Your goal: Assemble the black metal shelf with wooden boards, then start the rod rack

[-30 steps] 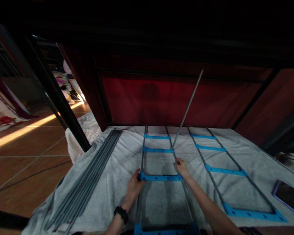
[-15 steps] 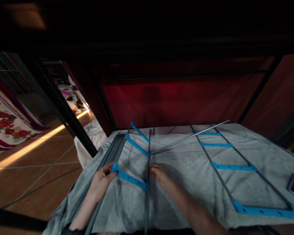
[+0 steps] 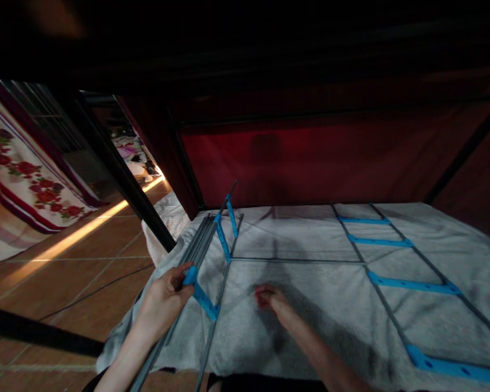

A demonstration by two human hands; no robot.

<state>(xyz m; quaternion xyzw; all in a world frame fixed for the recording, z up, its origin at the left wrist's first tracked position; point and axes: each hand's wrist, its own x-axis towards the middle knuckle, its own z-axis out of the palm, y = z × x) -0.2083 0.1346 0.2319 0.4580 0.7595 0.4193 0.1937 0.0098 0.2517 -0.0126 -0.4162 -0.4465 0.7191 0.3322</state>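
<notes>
My left hand pinches the upper end of the nearest blue plastic bracket, which stands tilted on a grey rod. Two more blue brackets join the same rod farther back, their tops along a second rod. From the middle bracket's foot a thin cross rod extends right to the other frame. Over the grey cloth, right of the tilted frame, is my right hand, fingers curled together. A faint streak runs between its fingertips and the near bracket's foot; I cannot make out what is held.
A bundle of grey rods lies left of the tilted frame. At right, a ladder-like frame with blue crosspieces lies flat on the grey cloth. Dark posts and a red panel enclose the space. Tiled floor shows at left.
The blue brackets have tipped more upright, and their base rod has shifted left. The cross rod has swung down from its slant. My right hand has moved away from the base rod.
</notes>
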